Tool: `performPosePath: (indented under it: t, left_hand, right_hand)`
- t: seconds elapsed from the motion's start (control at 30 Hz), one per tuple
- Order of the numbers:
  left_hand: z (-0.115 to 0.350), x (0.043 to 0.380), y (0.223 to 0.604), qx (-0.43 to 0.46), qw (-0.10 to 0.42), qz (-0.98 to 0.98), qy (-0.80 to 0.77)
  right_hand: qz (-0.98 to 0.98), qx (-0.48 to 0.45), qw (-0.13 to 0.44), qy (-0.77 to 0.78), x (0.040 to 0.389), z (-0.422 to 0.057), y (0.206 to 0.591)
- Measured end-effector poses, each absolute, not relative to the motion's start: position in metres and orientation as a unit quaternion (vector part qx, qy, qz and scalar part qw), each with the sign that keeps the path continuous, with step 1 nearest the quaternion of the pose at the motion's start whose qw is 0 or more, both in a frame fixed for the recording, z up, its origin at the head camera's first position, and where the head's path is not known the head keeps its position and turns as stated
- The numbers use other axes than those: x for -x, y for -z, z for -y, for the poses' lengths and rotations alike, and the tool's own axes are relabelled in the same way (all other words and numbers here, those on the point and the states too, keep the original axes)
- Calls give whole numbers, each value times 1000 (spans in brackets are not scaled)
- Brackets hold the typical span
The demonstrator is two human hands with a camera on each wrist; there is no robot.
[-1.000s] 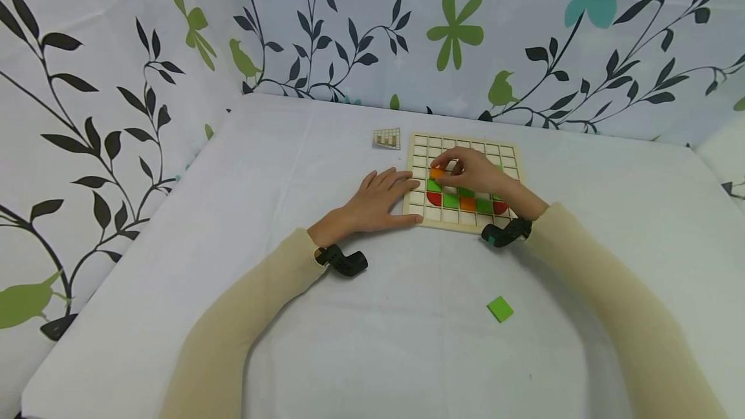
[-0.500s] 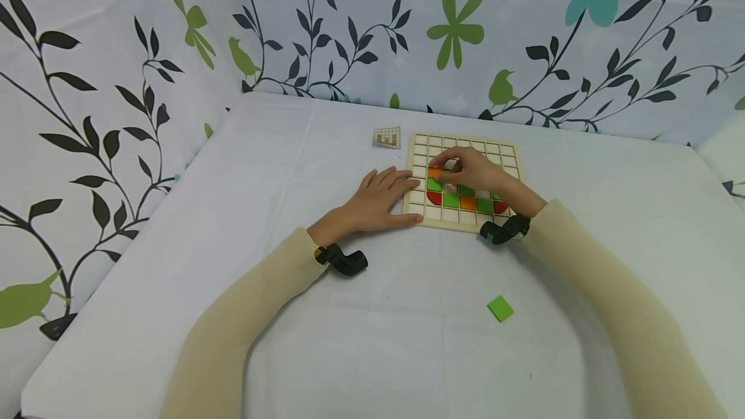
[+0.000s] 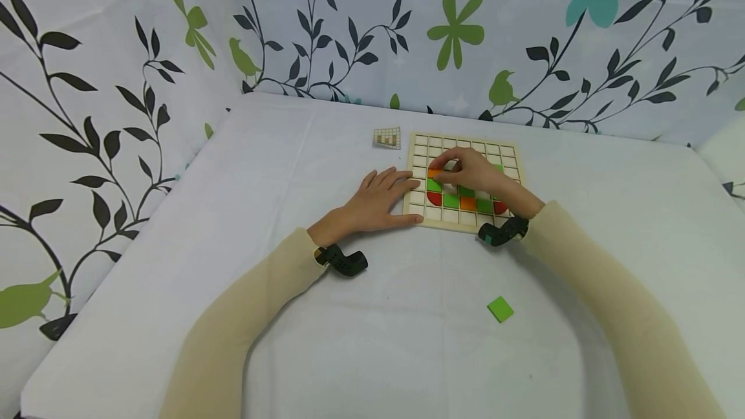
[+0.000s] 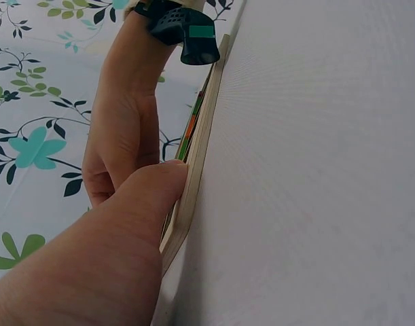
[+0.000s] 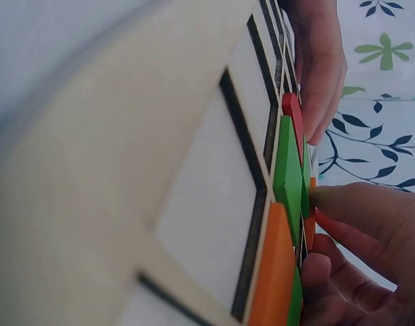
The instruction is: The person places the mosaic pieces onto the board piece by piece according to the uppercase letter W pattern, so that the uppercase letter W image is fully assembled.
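Observation:
A wooden grid board (image 3: 464, 227) lies on the table with red, green and orange tiles in several of its cells. My right hand (image 3: 473, 170) reaches over it, thumb and index finger pinching a square orange tile (image 3: 434, 173) that sits in the grid beyond a green tile (image 3: 434, 185). In the right wrist view the thumb (image 5: 356, 207) lies against that tile, partly covering it. My left hand (image 3: 381, 202) rests palm down with spread fingers at the board's left edge; its thumb (image 4: 170, 178) touches the rim in the left wrist view.
A loose green tile (image 3: 500, 309) lies on the white tablecloth nearer the body. A small card with a printed grid (image 3: 387, 138) lies just left of the board's far corner. Behind the table hangs a leaf-patterned cloth (image 3: 349, 18).
My right hand has shifted very slightly left with the orange tile between its fingers. The left hand stays where it was.

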State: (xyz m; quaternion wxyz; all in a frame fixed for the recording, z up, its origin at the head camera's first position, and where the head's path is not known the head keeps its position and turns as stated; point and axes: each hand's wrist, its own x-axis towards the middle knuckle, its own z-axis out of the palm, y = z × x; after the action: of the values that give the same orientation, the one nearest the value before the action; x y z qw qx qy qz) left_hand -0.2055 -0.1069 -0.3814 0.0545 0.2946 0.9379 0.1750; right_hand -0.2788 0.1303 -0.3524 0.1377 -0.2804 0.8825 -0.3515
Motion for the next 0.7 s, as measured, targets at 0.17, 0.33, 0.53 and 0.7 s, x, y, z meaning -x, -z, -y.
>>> performPosePath:
  t: [0.17, 0.33, 0.53, 0.7]
  left_hand:
    - [107, 205, 381, -297, 54, -937, -176]
    - [107, 205, 381, -297, 54, -937, -175]
    - [107, 205, 381, -298, 52, -936, -178]
    - [107, 205, 382, -297, 54, -937, -179]
  right_hand:
    - [-880, 282, 131, 358, 279, -132, 353]
    - [-882, 279, 127, 357, 280, -132, 354]
    - [-884, 275, 128, 354, 279, -131, 353]
    - [-884, 270, 133, 356, 277, -131, 353]
